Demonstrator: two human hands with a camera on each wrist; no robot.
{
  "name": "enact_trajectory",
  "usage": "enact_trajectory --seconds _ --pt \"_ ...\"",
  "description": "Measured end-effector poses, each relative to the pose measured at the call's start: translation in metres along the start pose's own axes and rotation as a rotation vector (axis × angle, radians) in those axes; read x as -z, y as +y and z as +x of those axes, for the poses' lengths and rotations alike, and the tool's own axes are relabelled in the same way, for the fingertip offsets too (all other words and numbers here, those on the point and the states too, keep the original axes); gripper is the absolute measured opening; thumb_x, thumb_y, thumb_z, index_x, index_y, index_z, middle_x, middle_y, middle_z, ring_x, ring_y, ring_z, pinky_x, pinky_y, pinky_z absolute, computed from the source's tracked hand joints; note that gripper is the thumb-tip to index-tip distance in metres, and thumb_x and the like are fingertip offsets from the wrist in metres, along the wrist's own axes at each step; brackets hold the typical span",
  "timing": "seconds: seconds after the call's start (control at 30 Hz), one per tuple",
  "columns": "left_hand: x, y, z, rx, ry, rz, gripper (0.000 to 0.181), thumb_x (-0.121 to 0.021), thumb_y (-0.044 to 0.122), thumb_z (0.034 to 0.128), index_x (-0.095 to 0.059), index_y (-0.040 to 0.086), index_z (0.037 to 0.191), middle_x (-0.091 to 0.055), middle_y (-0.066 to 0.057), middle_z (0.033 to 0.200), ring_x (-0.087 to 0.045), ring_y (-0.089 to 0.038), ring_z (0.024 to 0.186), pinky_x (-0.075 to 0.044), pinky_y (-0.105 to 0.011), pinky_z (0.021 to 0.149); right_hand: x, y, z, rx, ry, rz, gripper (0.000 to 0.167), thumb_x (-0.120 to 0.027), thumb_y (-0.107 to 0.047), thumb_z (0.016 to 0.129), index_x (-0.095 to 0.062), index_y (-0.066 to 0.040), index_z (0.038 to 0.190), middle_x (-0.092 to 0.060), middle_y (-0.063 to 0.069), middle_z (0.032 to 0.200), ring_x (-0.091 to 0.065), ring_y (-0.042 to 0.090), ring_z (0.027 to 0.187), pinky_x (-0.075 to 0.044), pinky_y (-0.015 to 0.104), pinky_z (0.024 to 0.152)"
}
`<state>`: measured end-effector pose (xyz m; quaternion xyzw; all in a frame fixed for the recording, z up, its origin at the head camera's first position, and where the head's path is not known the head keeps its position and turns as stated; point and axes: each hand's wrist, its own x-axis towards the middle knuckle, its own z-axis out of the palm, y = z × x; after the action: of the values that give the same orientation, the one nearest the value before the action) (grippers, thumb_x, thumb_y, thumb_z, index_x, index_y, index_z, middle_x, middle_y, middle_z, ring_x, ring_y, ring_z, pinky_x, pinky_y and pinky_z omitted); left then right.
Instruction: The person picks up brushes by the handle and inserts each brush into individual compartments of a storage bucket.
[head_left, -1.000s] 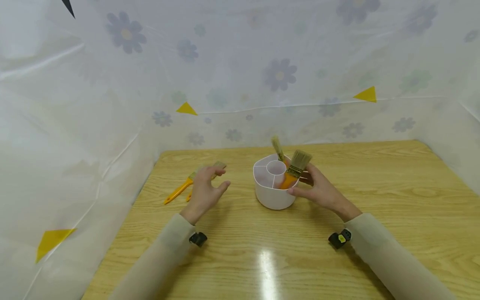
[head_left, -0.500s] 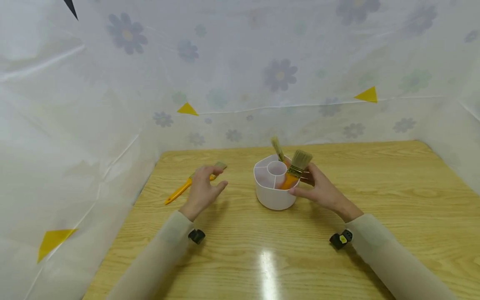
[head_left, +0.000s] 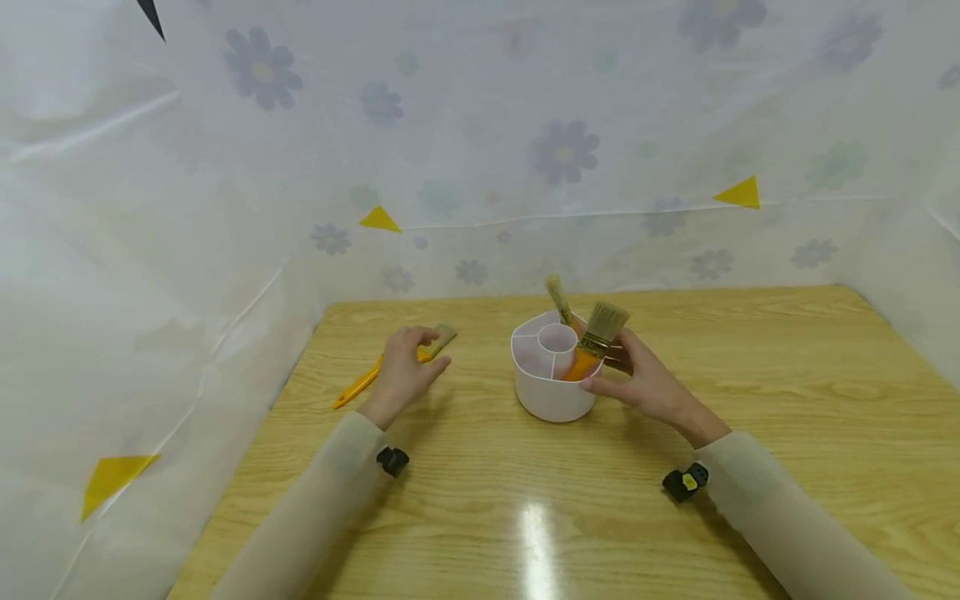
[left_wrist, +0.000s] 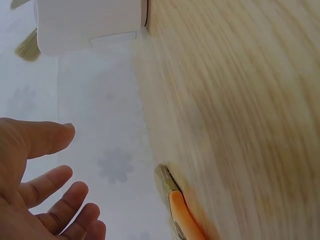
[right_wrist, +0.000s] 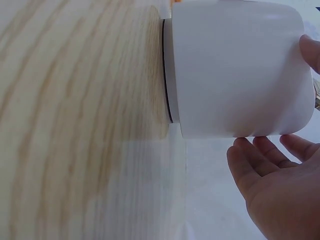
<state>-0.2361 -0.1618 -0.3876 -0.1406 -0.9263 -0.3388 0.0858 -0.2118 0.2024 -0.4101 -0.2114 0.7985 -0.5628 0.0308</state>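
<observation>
Head view shows the left hand (head_left: 401, 373) hanging over the left part of the surface (head_left: 450, 533), thumb parted from loosely bent fingers that grip nothing. Just past it lie the bristles of a flat paintbrush (head_left: 444, 335), and an orange handle (head_left: 357, 386) emerges on the hand's other side; the hand hides whether the two belong together. Left wrist view puts a gap between those fingers and the brush, with what looks like a second set of bristles (left_wrist: 178, 230) beside it.

The right hand (head_left: 648, 387) holds the white divided organizer (head_left: 555, 400), thumb on the near wall, fingers against the right side. In it, bristles up, lean a wide paintbrush (head_left: 596, 340), right of the front divider (head_left: 553, 367), and a narrower paintbrush (head_left: 558, 302) behind; whether they share a compartment cannot be told.

The step in hand seems to be taking up a brush from the surface. To do it well, the left hand should come down with thumb and fingers on either side of one handle, clear of the bristles, and pinch that brush alone. The right hand does best with light, even pressure, since hard squeezing or pushing might slide the organizer or jostle its brushes.
</observation>
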Motion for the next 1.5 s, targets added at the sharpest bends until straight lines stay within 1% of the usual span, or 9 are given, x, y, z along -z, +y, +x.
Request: enact_trajectory --seconds 0.13,0.33,0.43,0.63,0.83,1.03,1.27,1.4,1.5 --pt "0.000 -0.004 0.004 0.029 -0.017 0.010 0.040 -0.069 0.022 0.0887 -0.059 0.005 0.123 -0.055 -0.020 0.114 -0.050 -0.036 0.106 -0.043 -0.045 0.086 0.000 0.000 0.000 -0.002 -0.002 -0.002 0.079 -0.073 -0.017 0.085 -0.025 -0.009 0.147 -0.036 0.016 0.144 -0.037 0.040 0.131 -0.028 0.057 0.106" --pt "-0.001 -0.014 0.011 0.074 -0.063 0.044 0.042 -0.069 0.025 0.0893 -0.057 0.005 0.124 -0.054 -0.019 0.116 -0.049 -0.035 0.105 -0.043 -0.044 0.085 0.000 0.002 0.001 -0.007 -0.005 -0.007 0.082 -0.074 -0.018 0.084 -0.024 -0.010 0.148 -0.034 0.015 0.146 -0.036 0.039 0.132 -0.029 0.056 0.107" --pt "-0.001 -0.018 0.014 0.094 -0.072 0.058 0.041 -0.069 0.025 0.0890 -0.058 0.005 0.123 -0.054 -0.019 0.117 -0.050 -0.033 0.104 -0.044 -0.043 0.086 0.001 0.002 0.001 -0.011 -0.002 -0.005 0.082 -0.074 -0.019 0.084 -0.024 -0.011 0.149 -0.034 0.014 0.146 -0.036 0.039 0.133 -0.029 0.055 0.107" --pt "-0.002 -0.028 0.019 0.101 -0.086 0.091 0.042 -0.071 0.021 0.0876 -0.058 0.002 0.123 -0.055 -0.019 0.116 -0.050 -0.029 0.100 -0.045 -0.044 0.084 0.001 0.002 0.001 -0.019 -0.005 -0.014 0.082 -0.074 -0.021 0.085 -0.023 -0.010 0.149 -0.033 0.015 0.146 -0.036 0.039 0.133 -0.029 0.056 0.107" --pt "-0.002 -0.037 0.023 0.122 -0.114 0.087 0.045 -0.072 0.020 0.0863 -0.057 0.000 0.124 -0.054 -0.020 0.114 -0.051 -0.029 0.098 -0.046 -0.043 0.083 0.001 0.001 0.001 -0.025 -0.008 -0.017 0.082 -0.073 -0.021 0.085 -0.023 -0.010 0.149 -0.033 0.015 0.147 -0.036 0.039 0.133 -0.029 0.056 0.107" --pt "-0.003 -0.046 0.027 0.128 -0.121 0.083 0.046 -0.072 0.019 0.0856 -0.057 0.000 0.124 -0.054 -0.020 0.114 -0.053 -0.029 0.098 -0.046 -0.044 0.083 0.001 0.001 0.001 -0.028 -0.008 -0.017 0.083 -0.073 -0.022 0.085 -0.022 -0.011 0.149 -0.033 0.015 0.147 -0.036 0.039 0.133 -0.029 0.056 0.107" --pt "-0.005 -0.051 0.029 0.154 -0.149 0.107 0.046 -0.072 0.019 0.0853 -0.056 -0.002 0.123 -0.054 -0.019 0.115 -0.054 -0.030 0.097 -0.047 -0.044 0.083 0.000 0.000 0.001 -0.028 -0.012 -0.006 0.082 -0.073 -0.020 0.085 -0.022 -0.011 0.149 -0.032 0.015 0.147 -0.035 0.039 0.133 -0.028 0.057 0.107" --pt "-0.006 -0.053 0.030 0.150 -0.142 0.132 0.046 -0.073 0.017 0.0840 -0.057 -0.003 0.122 -0.056 -0.020 0.112 -0.056 -0.031 0.097 -0.047 -0.045 0.084 0.000 0.000 0.001 -0.020 -0.011 0.004 0.081 -0.073 -0.019 0.085 -0.023 -0.010 0.149 -0.033 0.015 0.146 -0.035 0.039 0.133 -0.027 0.056 0.107" --pt "-0.007 -0.053 0.029 0.155 -0.146 0.130 0.047 -0.073 0.016 0.0844 -0.056 -0.003 0.124 -0.057 -0.020 0.112 -0.057 -0.032 0.099 -0.048 -0.046 0.085 0.000 -0.001 0.000 -0.021 -0.011 0.008 0.080 -0.073 -0.018 0.085 -0.024 -0.011 0.148 -0.033 0.014 0.146 -0.035 0.039 0.133 -0.027 0.057 0.107"
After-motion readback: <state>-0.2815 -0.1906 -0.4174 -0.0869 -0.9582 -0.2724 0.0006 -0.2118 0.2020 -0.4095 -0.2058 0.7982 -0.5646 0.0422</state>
